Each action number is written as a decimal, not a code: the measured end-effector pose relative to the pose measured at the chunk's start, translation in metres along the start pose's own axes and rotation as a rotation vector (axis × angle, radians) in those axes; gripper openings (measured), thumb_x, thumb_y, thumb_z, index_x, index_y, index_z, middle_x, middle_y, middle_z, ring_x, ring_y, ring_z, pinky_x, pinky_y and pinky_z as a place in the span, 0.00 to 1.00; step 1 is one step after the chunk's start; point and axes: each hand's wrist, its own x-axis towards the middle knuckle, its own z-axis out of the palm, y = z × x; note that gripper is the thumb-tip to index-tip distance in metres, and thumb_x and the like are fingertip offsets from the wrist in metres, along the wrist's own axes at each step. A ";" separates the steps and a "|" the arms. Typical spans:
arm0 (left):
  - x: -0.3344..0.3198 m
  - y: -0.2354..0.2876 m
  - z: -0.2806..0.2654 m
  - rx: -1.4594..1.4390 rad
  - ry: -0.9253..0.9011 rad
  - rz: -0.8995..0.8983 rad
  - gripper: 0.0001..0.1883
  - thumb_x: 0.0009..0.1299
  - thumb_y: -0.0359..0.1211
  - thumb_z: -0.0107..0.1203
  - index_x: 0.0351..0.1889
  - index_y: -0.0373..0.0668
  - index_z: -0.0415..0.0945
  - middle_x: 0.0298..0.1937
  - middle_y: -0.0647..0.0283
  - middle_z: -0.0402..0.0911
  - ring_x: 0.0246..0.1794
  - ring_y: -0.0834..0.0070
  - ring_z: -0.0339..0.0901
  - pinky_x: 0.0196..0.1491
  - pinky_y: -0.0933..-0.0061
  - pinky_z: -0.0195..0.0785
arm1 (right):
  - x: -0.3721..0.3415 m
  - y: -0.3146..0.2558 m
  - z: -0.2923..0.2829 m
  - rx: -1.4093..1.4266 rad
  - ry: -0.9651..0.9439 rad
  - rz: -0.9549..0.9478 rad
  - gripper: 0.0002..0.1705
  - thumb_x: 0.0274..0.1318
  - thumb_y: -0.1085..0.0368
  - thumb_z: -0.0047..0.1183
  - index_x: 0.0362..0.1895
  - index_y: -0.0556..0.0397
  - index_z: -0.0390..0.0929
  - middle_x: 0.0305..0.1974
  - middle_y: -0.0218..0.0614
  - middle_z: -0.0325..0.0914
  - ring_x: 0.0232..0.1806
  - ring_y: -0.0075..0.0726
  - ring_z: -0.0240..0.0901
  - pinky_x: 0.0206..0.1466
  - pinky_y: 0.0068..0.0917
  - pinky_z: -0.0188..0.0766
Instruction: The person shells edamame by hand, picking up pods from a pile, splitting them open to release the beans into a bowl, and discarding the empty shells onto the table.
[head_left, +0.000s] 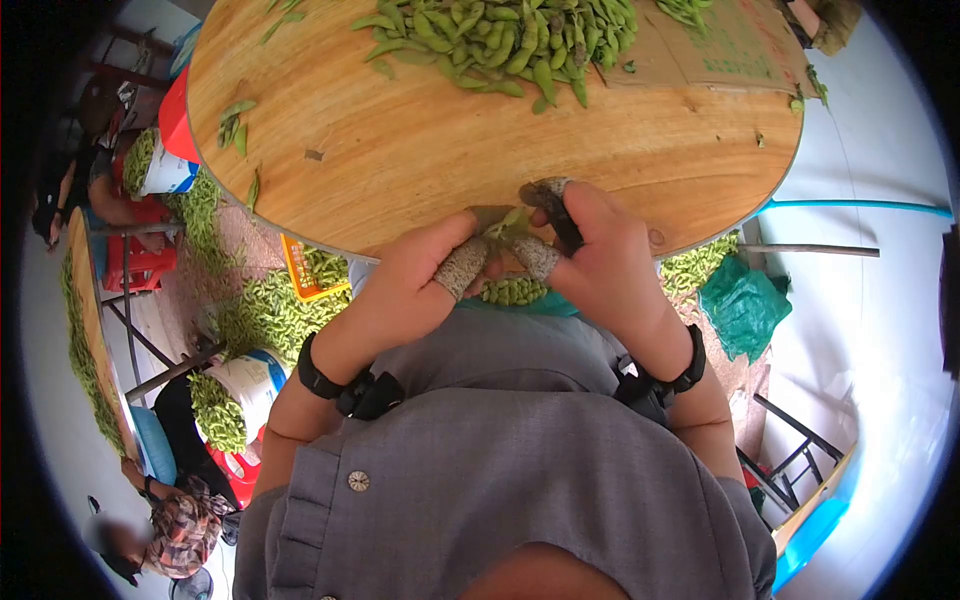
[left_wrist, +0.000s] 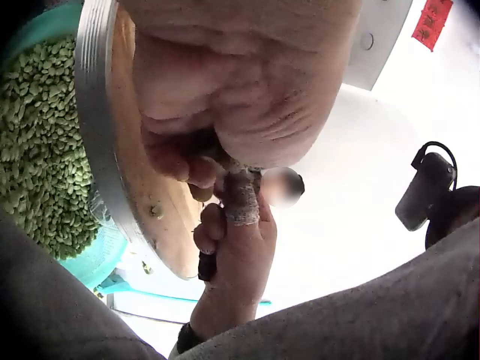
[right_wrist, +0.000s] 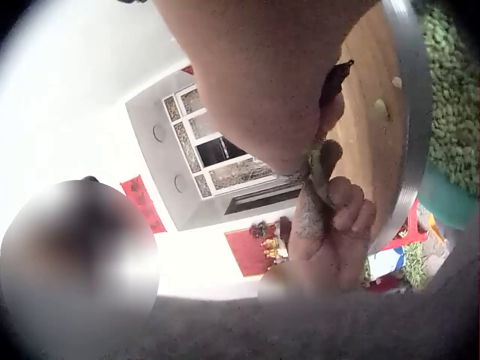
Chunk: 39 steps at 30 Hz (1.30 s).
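Note:
In the head view both hands meet just over the near edge of the round wooden table (head_left: pixel 430 150). The left hand (head_left: pixel 425 265) and the right hand (head_left: pixel 600 250), with wrapped thumbs, pinch a green pod (head_left: pixel 512 224) between them. Dark wrapping covers some right fingers. Below the hands, shelled green beans (head_left: pixel 514 291) show in a teal basin, seen larger in the left wrist view as beans (left_wrist: pixel 45 142) in the basin (left_wrist: pixel 97 259). The right wrist view shows the pod (right_wrist: pixel 318 176) at the fingertips.
A heap of pods (head_left: pixel 510 40) lies at the table's far side beside flattened cardboard (head_left: pixel 720 50). Buckets of pods (head_left: pixel 220 410) and loose pods (head_left: pixel 275 315) are at the left on the floor. A green plastic bag (head_left: pixel 745 305) lies at the right. Other people sit at the left.

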 end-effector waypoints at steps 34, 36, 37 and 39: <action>0.002 -0.002 0.006 -0.187 0.090 0.023 0.09 0.64 0.20 0.41 0.39 0.36 0.71 0.30 0.65 0.76 0.28 0.81 0.71 0.31 0.77 0.65 | -0.002 0.008 0.009 0.459 0.023 0.408 0.13 0.50 0.66 0.58 0.38 0.58 0.72 0.25 0.41 0.77 0.22 0.38 0.72 0.25 0.32 0.67; 0.001 -0.003 0.007 -0.186 0.059 0.060 0.08 0.67 0.21 0.41 0.40 0.37 0.71 0.29 0.67 0.75 0.27 0.83 0.70 0.31 0.78 0.65 | -0.001 0.008 0.009 0.743 -0.085 0.512 0.11 0.52 0.66 0.58 0.38 0.57 0.73 0.24 0.35 0.76 0.20 0.29 0.69 0.22 0.27 0.64; 0.001 -0.003 0.009 -0.261 0.047 0.034 0.08 0.69 0.23 0.41 0.41 0.37 0.71 0.28 0.67 0.75 0.27 0.82 0.70 0.30 0.79 0.64 | -0.002 0.007 0.009 1.026 -0.192 0.611 0.10 0.54 0.66 0.57 0.38 0.56 0.73 0.22 0.29 0.74 0.18 0.20 0.65 0.19 0.22 0.61; 0.002 -0.002 0.011 -0.337 0.031 0.006 0.08 0.72 0.25 0.41 0.42 0.38 0.72 0.27 0.67 0.74 0.26 0.82 0.70 0.29 0.79 0.64 | -0.002 0.005 0.007 1.065 -0.167 0.581 0.09 0.56 0.66 0.57 0.38 0.55 0.73 0.22 0.27 0.73 0.17 0.18 0.63 0.19 0.18 0.58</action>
